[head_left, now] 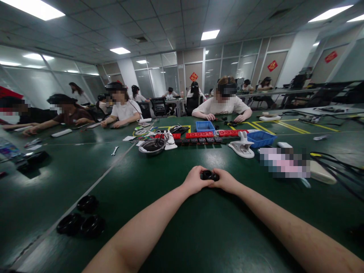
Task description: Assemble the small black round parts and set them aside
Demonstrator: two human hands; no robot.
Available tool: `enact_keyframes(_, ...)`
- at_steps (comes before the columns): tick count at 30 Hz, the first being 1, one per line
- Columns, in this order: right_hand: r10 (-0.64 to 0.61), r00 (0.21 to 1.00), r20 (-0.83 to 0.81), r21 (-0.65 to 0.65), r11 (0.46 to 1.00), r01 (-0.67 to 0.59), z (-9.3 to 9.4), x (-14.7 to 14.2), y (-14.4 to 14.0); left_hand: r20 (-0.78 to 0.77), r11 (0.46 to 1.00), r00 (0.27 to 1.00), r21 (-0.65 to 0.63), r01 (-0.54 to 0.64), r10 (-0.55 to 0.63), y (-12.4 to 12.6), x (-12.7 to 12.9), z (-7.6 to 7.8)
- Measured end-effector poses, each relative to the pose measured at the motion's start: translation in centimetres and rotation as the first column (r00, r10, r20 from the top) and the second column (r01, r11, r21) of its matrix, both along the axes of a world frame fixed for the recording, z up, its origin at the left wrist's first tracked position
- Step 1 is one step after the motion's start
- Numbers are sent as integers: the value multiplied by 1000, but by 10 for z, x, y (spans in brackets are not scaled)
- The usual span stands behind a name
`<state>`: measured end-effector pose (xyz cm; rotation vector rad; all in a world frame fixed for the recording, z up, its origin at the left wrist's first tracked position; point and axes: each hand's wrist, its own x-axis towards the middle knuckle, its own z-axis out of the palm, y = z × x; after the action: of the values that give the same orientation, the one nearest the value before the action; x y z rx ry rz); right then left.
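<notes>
Both bare forearms reach out over the desk (199, 227), a wide surface covered in smooth, dark green matting with a faint sheen. The left hand (195, 180) and right hand (227, 181) meet at the middle, each curled closed around a small black part (209, 175), rounded and glossy, which sits pinched between the two sets of fingers just above the matting.

Nearer and off to the left lie three black rings (81, 220), thick, round and shiny, two touching and one just beside them. A pale seam line crosses the matting diagonally close by.

Beyond the hands, to the right, rests a flat white oblong object (322, 172) with dark cables (338, 167) curling past it. Further on stands a white moulded plastic holder (242, 148), and beside it a blue plastic basket (261, 138); its contents cannot be made out. To the left of these sits a round metal bowl (152, 146) holding dark pieces too small to tell. Behind it runs a row of red and black blocks (203, 136), and then a second blue basket (205, 126). A small metal wrench (114, 151) lies alone further left.

At the far edge, a person in a white T-shirt (223, 108) rests both hands on the desk, with other people seated along the left side. Red diamond-shaped signs (193, 77) hang on the glass partitions behind; their writing is too small to read.
</notes>
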<state>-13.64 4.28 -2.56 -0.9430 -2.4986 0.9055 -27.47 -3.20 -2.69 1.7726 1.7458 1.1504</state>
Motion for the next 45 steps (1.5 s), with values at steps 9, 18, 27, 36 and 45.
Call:
enact_keyframes(9,-263,951,160,429,887,173,0,-13,-21,-49,979,979,55,-196,198,0,7,0)
enact_keyframes(18,265,954,-141,-124,951,-283,9,10,-1,32,984,985,-54,170,-169,-5,-10,11)
enact_keyframes(27,241,961,-135,-259,928,-269,10,8,2,25,981,982,-59,187,-185,1,-13,9)
enact_keyframes(36,199,971,-130,-274,934,-228,10,9,1,7,981,983,-56,184,-184,0,-12,9)
enact_keyframes(45,193,972,-136,-281,933,-225,8,8,1,-51,985,986,-73,157,-161,-3,-10,14)
